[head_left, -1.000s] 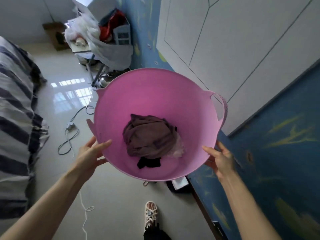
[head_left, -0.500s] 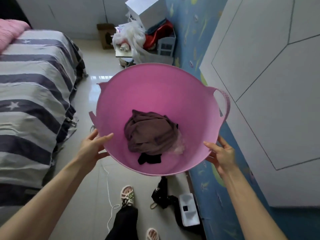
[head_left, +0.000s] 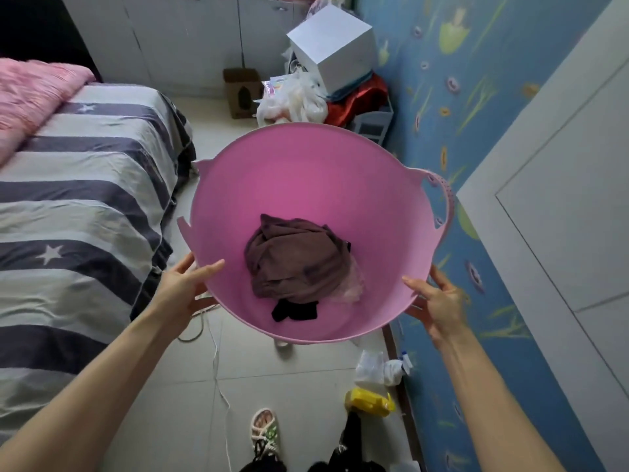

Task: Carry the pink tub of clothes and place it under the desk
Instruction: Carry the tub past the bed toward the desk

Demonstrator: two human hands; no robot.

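A striped bed (head_left: pixel 78 212) fills the left of the frame. Just right of it, the left hand (head_left: pixel 183 287) grips the lower left rim of the pink tub (head_left: pixel 306 178), thumb inside the wall. The tub is held in the air at frame centre, above the tiled floor (head_left: pixel 292 396), with brown and black clothes (head_left: pixel 292 264) bunched at its bottom. The right hand (head_left: pixel 439 301) clasps the lower right rim, beside the blue wall (head_left: pixel 452 107).

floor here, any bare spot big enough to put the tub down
The barest stretch is the tile between the bed and the cardboard box. Along the wall it is crowded: a piled desk ahead, and bags by the sandal. A cord crosses the near tiles.
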